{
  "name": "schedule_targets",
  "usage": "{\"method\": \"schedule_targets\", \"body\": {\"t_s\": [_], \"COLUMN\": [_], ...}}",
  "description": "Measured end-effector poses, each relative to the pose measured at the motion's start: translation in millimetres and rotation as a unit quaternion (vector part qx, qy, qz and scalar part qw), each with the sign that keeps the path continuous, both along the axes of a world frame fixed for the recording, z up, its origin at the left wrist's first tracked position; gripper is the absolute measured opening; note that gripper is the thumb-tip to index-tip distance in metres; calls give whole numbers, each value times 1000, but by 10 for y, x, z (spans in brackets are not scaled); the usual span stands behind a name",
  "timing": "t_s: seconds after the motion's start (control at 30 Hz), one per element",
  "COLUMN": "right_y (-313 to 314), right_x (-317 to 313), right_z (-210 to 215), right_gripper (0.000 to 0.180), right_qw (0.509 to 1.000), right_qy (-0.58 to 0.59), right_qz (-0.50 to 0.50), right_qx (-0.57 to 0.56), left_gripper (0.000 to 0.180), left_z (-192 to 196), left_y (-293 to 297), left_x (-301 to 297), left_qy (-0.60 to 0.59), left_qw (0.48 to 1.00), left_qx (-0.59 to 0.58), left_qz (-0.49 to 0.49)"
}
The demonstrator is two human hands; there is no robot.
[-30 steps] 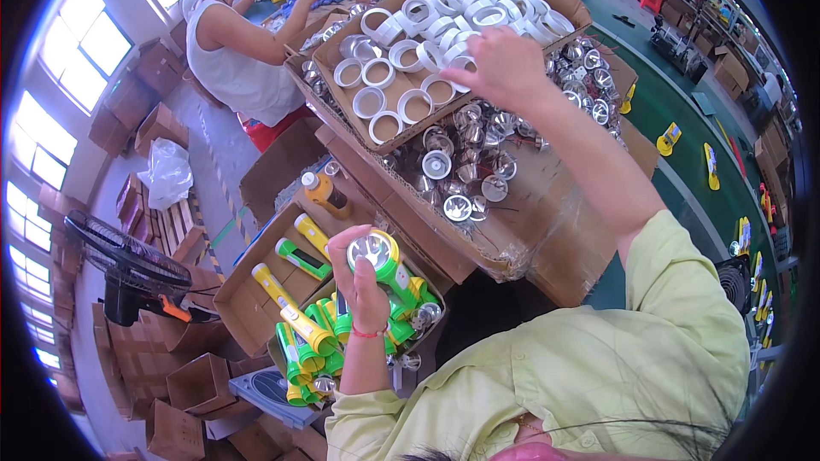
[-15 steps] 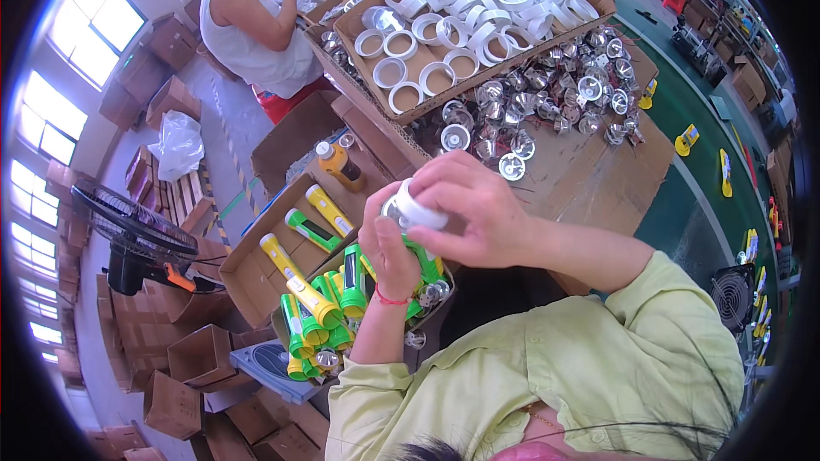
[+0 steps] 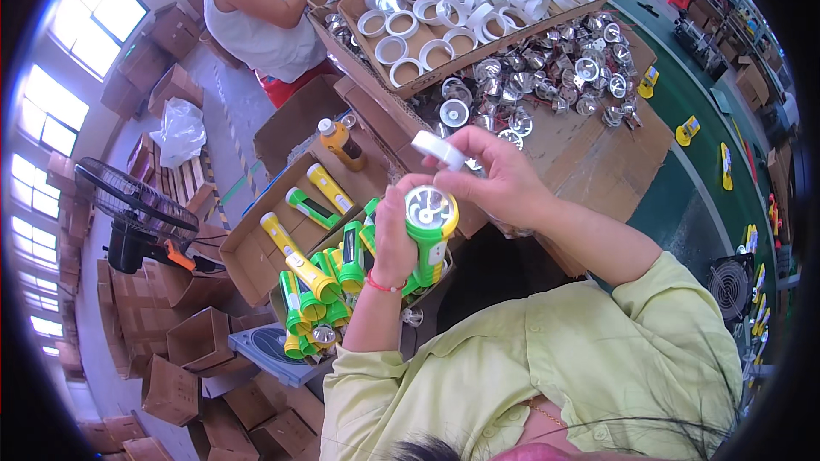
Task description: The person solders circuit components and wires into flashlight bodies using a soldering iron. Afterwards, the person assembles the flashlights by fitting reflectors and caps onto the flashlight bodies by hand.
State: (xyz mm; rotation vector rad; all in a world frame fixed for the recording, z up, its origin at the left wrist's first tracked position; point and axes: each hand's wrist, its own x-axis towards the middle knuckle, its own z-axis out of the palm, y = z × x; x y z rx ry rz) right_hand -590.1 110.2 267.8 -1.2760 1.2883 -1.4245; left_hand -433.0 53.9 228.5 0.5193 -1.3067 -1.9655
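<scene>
The left hand is gripping a green and yellow flashlight around its body, with the long axis running near to far and the open reflector end facing up. The right hand is pinching a white ring just beyond that end, slightly to the far side, over the worktop.

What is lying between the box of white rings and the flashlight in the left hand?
In the head view, a heap of silver reflectors on brown cardboard lies between the box of white rings and the green-and-yellow flashlight.
</scene>
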Motion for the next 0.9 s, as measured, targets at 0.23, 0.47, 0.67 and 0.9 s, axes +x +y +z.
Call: {"method": "schedule_targets", "body": {"t_s": [0.23,0.47,0.67,0.9], "right_y": [225,303,356,327], "right_x": [107,91,75,-169], "right_z": [57,117,244,-125], "right_gripper": [18,20,19,17], "right_qw": [992,972,975,967], "right_qy": [91,182,194,-233], "right_qz": [7,-19,27,-99], "right_qx": [-84,-147,-107,39], "left_gripper": [86,61,69,52], "left_z": [42,163,146,322], "left_y": [103,-4,75,-305], "left_x": [129,242,250,286], "left_qy": [-108,-182,-157,-565], "left_qw": [974,883,912,620], "left_qx": [-201,-426,-374,-544], "left_qz": [-11,79,56,-11]}}
